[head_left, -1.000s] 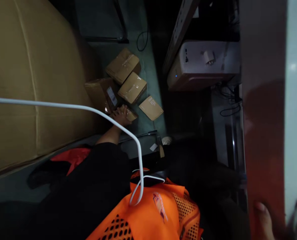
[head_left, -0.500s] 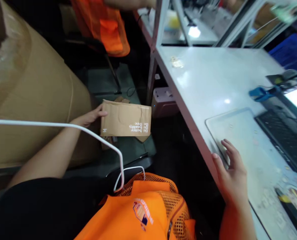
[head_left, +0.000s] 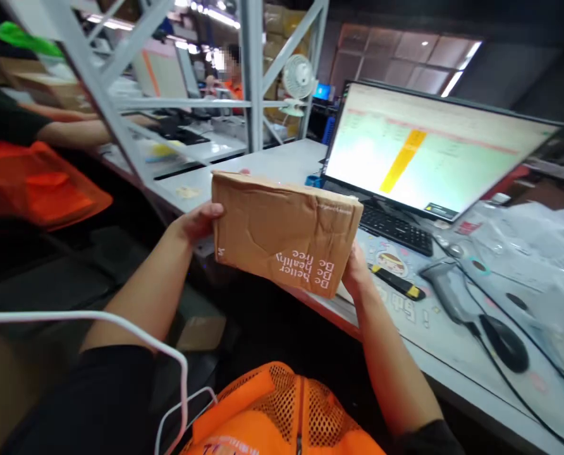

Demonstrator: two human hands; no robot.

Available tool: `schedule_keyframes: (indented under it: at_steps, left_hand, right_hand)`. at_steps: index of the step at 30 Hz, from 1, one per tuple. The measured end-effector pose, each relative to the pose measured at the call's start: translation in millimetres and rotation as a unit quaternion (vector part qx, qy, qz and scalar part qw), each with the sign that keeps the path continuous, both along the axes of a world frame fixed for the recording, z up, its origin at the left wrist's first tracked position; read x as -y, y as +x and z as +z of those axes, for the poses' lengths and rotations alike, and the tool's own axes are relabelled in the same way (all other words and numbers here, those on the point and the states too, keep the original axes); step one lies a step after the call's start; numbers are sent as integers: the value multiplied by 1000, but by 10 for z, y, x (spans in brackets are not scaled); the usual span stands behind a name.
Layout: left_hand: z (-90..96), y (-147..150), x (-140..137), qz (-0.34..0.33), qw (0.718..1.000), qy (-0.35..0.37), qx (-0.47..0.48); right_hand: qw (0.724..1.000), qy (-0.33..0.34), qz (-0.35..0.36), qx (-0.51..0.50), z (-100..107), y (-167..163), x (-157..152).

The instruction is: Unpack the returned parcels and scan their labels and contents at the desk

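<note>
A brown cardboard box (head_left: 272,227) is held up between two bare hands, in front of the near edge of a white desk (head_left: 298,158). White lettering on its broad face reads "Be better, Be healthy, Be free" — upside down from where I stand. The left hand (head_left: 197,226) pinches the left end, thumb on the broad face, a fingertip showing over the top edge. The right hand (head_left: 356,270) grips the lower right end; its fingers are hidden behind the cardboard, so I cannot tell how firmly they press.

The box looks fairly light to me. Its corners are probably stiff, but the broad face is creased and dented, so it would likely give under a push. Dry card should not slip much; whether anything fragile is inside, I cannot tell. The two short ends, close to the corners, seem the best hold.

On the desk, to the right, are a lit monitor (head_left: 434,148), a black keyboard (head_left: 398,229), a yellow-and-black cutter (head_left: 398,282) near the right wrist, a grey handheld scanner (head_left: 446,291) and a black mouse (head_left: 504,343). At the far left — another person's forearm (head_left: 76,134).
</note>
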State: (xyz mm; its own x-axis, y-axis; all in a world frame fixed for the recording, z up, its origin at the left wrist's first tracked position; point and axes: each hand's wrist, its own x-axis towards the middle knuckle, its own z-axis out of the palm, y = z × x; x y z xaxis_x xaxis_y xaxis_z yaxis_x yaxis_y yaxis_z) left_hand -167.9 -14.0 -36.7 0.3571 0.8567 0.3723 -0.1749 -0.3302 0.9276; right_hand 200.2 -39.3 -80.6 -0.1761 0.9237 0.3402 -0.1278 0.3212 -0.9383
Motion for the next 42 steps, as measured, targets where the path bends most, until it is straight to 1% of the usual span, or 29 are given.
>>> schedule_keyframes:
  at_steps: [1, 3, 5, 8, 11, 13, 15, 16, 17, 18, 19, 20, 21, 22, 23, 24, 26, 27, 29, 31, 33, 34, 35, 36, 37, 39, 40, 41, 42]
  left_hand:
    - [13, 155, -204, -18, 1000, -6, -23]
    - [-21, 432, -561, -18, 997, -5, -77]
    - [-110, 705, -830, -2, 993, 3, -120]
    - [-259, 1125, -1103, 0, 993, -36, -114]
    - [-331, 1429, -1360, 23, 990, -121, -65]
    - [-321, 1467, -1521, 55, 986, -150, -50]
    - [-297, 1360, -1576, 113, 982, -147, -40]
    - [-294, 1271, -1534, 156, 979, -131, -20]
    - [-303, 1174, -1440, 201, 974, -105, 6]
    - [-329, 1082, -1295, 239, 968, -66, 41]
    - [-372, 1009, -1109, 265, 961, -13, 72]
    - [-430, 962, -895, 265, 960, 41, 85]
    - [-498, 949, -671, 252, 959, 101, 77]
    - [-567, 968, -453, 234, 956, 168, 51]
    - [-632, 1018, -257, 225, 948, 225, 8]
    - [-684, 1090, -96, 228, 935, 269, -43]
    - [-732, 1262, 101, 252, 901, 325, -139]
    - [-729, 1341, 137, 266, 885, 339, -174]
    - [-684, 1451, 122, 283, 866, 357, -209]
    - [-625, 1486, 55, 289, 858, 368, -211]
    - [-584, 1470, 2, 287, 856, 380, -201]
    - [-576, 1454, -10, 284, 856, 383, -197]
    - [-574, 1439, -14, 281, 857, 384, -195]
    - [-578, 1428, -12, 280, 859, 383, -195]
    - [-585, 1420, -7, 280, 860, 379, -196]
    - [-600, 1418, 0, 281, 861, 377, -196]
    - [-605, 1421, 1, 283, 860, 377, -195]
    - [-607, 1426, 0, 285, 859, 380, -193]
    - [-608, 1433, -1, 288, 857, 382, -192]
  right_hand:
    - [999, 11, -44, -27, -33, 71, 25]
    - [987, 48, -137, -69, -121, 199, 158]
    - [975, 81, -198, -56, -236, 239, 362]
    - [972, 123, -198, 43, -409, 84, 660]
    - [964, 179, -146, 135, -483, -164, 811]
    - [959, 196, -83, 186, -435, -212, 833]
    - [952, 199, -37, 229, -314, -44, 824]
    - [949, 197, -45, 244, -237, 139, 815]
    - [944, 188, -80, 259, -160, 387, 803]
    - [933, 171, -147, 281, -91, 689, 786]
    - [909, 150, -244, 302, -38, 1028, 763]
    - [868, 126, -350, 331, -5, 1381, 733]
    - [816, 91, -434, 371, 7, 1725, 694]
    - [760, 42, -492, 423, 1, 2035, 647]
    - [721, -11, -504, 475, -20, 2295, 593]
    - [693, -69, -495, 520, -49, 2492, 533]
    - [653, -176, -431, 597, -113, 2693, 410]
    - [637, -211, -399, 625, -140, 2714, 351]
    - [605, -234, -366, 667, -168, 2665, 253]
    - [585, -225, -365, 688, -144, 2591, 198]
    - [580, -229, -367, 690, -61, 2551, 213]
    - [586, -226, -363, 688, 2, 2541, 254]
    - [602, -210, -354, 684, 77, 2528, 317]
    - [630, -179, -336, 677, 159, 2505, 402]
    - [669, -134, -307, 663, 247, 2463, 504]
    - [756, -19, -218, 616, 420, 2312, 730]
    - [786, 37, -172, 592, 499, 2206, 838]
    - [801, 88, -134, 576, 569, 2088, 935]
    - [803, 133, -108, 571, 627, 1968, 1014]
